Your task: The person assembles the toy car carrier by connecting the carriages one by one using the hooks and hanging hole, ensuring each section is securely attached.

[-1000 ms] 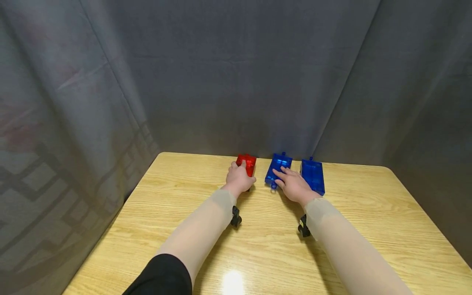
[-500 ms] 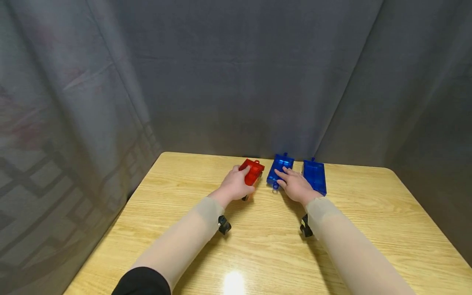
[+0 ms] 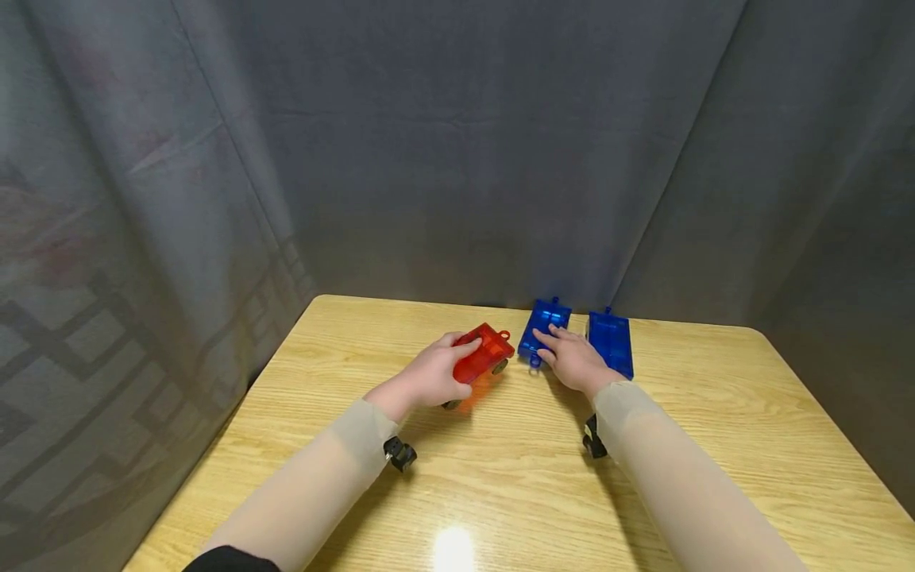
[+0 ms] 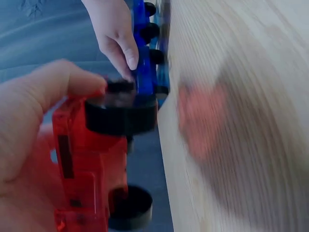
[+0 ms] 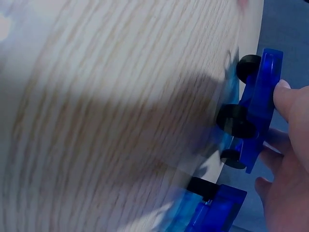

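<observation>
My left hand [image 3: 432, 372] grips a translucent red toy wagon [image 3: 488, 355] by its sides, tilted, its ring coupling pointing toward the back right. In the left wrist view, the wagon's black wheels [image 4: 120, 115] hang above the tabletop, its red-tinted shadow apart from it. My right hand [image 3: 573, 359] rests with spread fingers on a translucent blue toy wagon [image 3: 534, 319], which stands on black wheels. In the right wrist view the thumb touches this blue wagon's [image 5: 266, 89] edge. Just right of it stands a second blue wagon [image 3: 610, 347], partly behind the right hand.
A light wooden table [image 3: 715, 429] carries the wagons near its back edge. Grey curtains [image 3: 443, 159] hang behind the table and along both sides. Small black wrist cameras [image 3: 399, 454] sit beneath both sleeves.
My left hand has drawn the red wagon toward me and to the left, turning its coupling end rightward. The right hand and both blue wagons have stayed in place.
</observation>
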The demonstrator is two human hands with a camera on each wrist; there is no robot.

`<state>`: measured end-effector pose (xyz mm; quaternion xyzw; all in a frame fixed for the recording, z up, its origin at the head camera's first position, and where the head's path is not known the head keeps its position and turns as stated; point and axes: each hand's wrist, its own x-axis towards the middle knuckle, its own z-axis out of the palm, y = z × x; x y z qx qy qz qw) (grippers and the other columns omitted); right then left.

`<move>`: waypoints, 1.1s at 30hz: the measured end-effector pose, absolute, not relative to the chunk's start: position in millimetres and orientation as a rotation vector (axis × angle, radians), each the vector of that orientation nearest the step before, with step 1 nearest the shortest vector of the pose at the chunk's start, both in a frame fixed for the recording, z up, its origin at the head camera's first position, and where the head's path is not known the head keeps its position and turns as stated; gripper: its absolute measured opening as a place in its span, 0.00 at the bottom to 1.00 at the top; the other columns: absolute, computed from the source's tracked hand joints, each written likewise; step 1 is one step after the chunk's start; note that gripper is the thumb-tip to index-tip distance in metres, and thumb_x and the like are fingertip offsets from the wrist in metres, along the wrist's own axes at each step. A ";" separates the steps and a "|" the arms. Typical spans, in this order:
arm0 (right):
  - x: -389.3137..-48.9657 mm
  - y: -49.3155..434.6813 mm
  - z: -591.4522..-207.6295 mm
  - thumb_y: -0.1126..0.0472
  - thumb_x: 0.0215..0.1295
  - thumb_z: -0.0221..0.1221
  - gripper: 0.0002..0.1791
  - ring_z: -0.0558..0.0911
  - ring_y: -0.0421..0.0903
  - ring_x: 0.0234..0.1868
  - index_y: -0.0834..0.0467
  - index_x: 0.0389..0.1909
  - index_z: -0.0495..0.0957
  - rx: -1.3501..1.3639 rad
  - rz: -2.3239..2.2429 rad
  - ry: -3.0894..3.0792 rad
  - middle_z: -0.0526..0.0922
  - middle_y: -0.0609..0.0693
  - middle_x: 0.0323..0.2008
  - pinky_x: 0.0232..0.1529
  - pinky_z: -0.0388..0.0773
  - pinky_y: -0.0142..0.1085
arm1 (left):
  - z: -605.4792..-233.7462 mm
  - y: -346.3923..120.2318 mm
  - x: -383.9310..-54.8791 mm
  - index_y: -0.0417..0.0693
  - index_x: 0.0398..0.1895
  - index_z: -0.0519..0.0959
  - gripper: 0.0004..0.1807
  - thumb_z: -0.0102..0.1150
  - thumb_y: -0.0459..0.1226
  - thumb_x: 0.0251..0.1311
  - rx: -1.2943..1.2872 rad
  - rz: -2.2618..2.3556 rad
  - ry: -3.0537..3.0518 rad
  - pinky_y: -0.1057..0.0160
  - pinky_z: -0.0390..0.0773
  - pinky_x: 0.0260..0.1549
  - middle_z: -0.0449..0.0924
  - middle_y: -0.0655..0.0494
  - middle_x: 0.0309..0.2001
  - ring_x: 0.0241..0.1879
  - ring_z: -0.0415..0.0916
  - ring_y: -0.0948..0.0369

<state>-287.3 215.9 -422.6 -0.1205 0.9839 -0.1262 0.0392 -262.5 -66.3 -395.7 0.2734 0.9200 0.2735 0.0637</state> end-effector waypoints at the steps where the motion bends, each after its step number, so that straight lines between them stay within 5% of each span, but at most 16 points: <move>1: -287.1 215.5 -422.7 0.51 0.78 0.48 0.30 0.51 0.63 0.74 0.51 0.77 0.57 -0.369 -0.392 3.014 0.53 0.62 0.75 0.70 0.42 0.60 | -395.5 -69.3 -261.3 0.54 0.76 0.61 0.46 0.67 0.38 0.51 0.851 0.818 2.767 0.63 0.76 0.45 0.56 0.51 0.74 0.56 0.69 0.55; 21: -287.7 218.8 -425.6 0.49 0.79 0.45 0.30 0.48 0.63 0.75 0.49 0.78 0.54 -0.327 -0.453 2.997 0.49 0.60 0.76 0.68 0.45 0.64 | -402.9 -128.5 -232.7 0.56 0.77 0.60 0.48 0.66 0.30 0.48 1.125 0.644 2.487 0.59 0.69 0.50 0.53 0.49 0.75 0.63 0.62 0.53; 33: -286.9 219.0 -424.6 0.50 0.79 0.46 0.30 0.48 0.63 0.75 0.50 0.78 0.54 -0.337 -0.504 2.988 0.49 0.61 0.76 0.68 0.45 0.64 | -409.0 -146.9 -230.2 0.56 0.76 0.61 0.48 0.67 0.27 0.49 1.028 0.680 2.437 0.57 0.70 0.54 0.53 0.53 0.75 0.66 0.58 0.54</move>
